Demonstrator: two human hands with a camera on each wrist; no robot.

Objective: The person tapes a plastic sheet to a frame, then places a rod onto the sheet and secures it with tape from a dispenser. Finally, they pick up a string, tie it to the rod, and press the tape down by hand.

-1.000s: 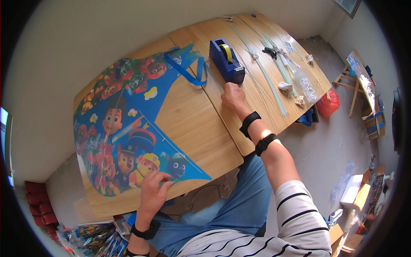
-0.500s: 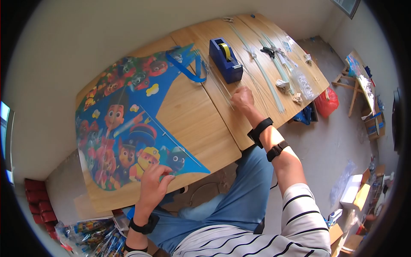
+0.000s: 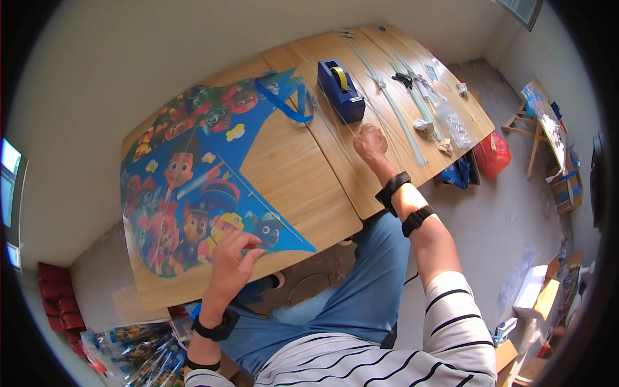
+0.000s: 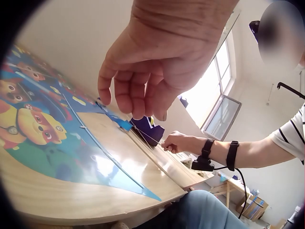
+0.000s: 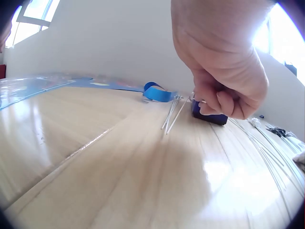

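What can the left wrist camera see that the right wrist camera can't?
Only the left wrist view shows the striped sleeve, blue trousers and the cartoon dog's face clearly. Only the right wrist view shows a black thing, maybe a clip, lying far off to the right. Both show the right hand, seemingly pinching a thin rod, plus the blue strap, dark blue tape dispenser and wooden table.

On the table (image 3: 293, 174), the tape dispenser (image 3: 350, 106) stands right of the sheet (image 3: 205, 169).
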